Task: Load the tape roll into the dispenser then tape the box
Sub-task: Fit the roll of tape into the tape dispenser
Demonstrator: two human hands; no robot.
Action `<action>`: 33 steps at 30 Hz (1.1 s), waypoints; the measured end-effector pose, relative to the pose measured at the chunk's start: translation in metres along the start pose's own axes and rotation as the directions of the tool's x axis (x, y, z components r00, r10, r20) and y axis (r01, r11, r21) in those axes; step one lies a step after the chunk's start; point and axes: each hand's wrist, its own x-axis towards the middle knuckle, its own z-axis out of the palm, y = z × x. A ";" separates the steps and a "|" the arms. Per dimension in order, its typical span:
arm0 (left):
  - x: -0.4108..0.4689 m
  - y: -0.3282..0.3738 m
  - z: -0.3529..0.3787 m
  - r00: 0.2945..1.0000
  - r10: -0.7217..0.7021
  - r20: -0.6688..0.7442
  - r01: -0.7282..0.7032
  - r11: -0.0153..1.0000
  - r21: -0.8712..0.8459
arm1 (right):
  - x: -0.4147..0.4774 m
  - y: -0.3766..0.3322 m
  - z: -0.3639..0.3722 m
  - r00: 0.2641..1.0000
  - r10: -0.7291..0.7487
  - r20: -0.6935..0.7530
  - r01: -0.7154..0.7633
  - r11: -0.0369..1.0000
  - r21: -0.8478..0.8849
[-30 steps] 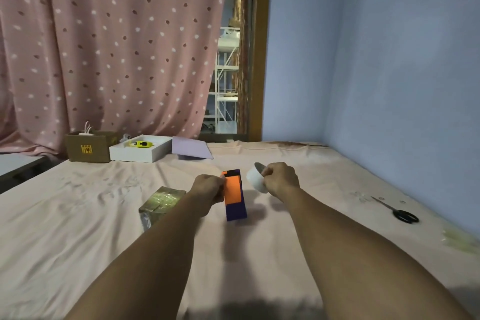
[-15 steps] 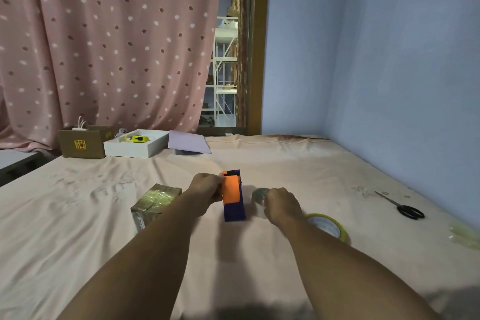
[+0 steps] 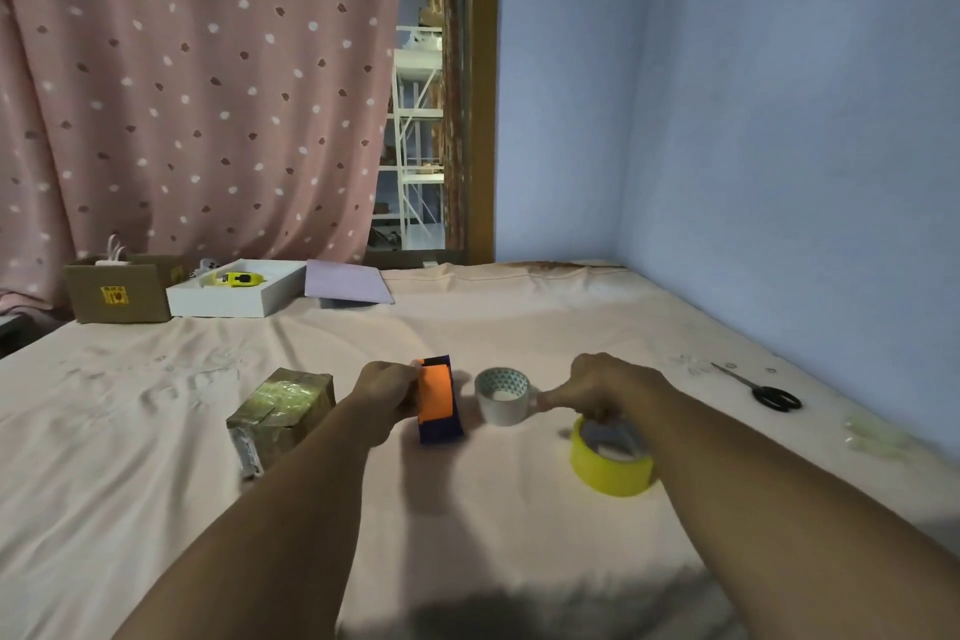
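My left hand grips the orange and blue tape dispenser, which stands upright on the pink sheet. Just right of it, a white, nearly used-up tape roll rests on the sheet, and the thumb of my right hand points at it. The fingers of that hand curl down onto the far rim of a yellow tape roll, which looks tipped up and blurred. A small cardboard box wrapped in shiny tape lies left of my left forearm.
Black scissors lie at the right near the blue wall. At the back left stand a brown carton, a white tray holding a yellow tool, and a lilac sheet. A crumpled strip of tape lies at the far right.
My right hand lowered the white roll onto the sheet, let it go and shifted right onto the yellow roll. My left hand kept hold of the dispenser. The camera tilted down.
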 end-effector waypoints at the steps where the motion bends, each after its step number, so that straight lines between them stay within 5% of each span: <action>1: 0.000 -0.001 0.000 1.000 -0.001 0.000 0.001 1.000 0.003 | -0.002 -0.002 -0.005 0.989 0.064 0.131 -0.060 0.998 -0.035; 6: -0.002 -0.004 0.002 1.000 -0.014 -0.023 0.015 0.999 0.037 | -0.005 -0.007 -0.004 0.888 0.249 0.386 -0.135 0.945 -0.299; 18: 0.003 -0.010 -0.003 0.999 -0.029 -0.032 0.030 0.998 0.051 | -0.010 -0.006 -0.010 0.955 0.171 0.242 -0.123 0.972 -0.199; 25: 0.005 -0.006 -0.006 0.999 -0.037 0.015 0.038 0.999 -0.036 | -0.002 -0.035 -0.033 0.972 0.001 -0.235 0.033 0.989 0.141; 29: -0.002 -0.003 -0.009 0.997 -0.041 0.070 0.048 0.994 -0.101 | 0.006 -0.059 -0.010 0.974 -0.087 -0.209 0.203 0.748 0.632; 33: -0.008 -0.002 -0.011 0.998 -0.009 0.064 0.020 0.986 -0.168 | 0.005 -0.082 0.015 0.985 -0.109 -0.133 0.172 0.596 0.784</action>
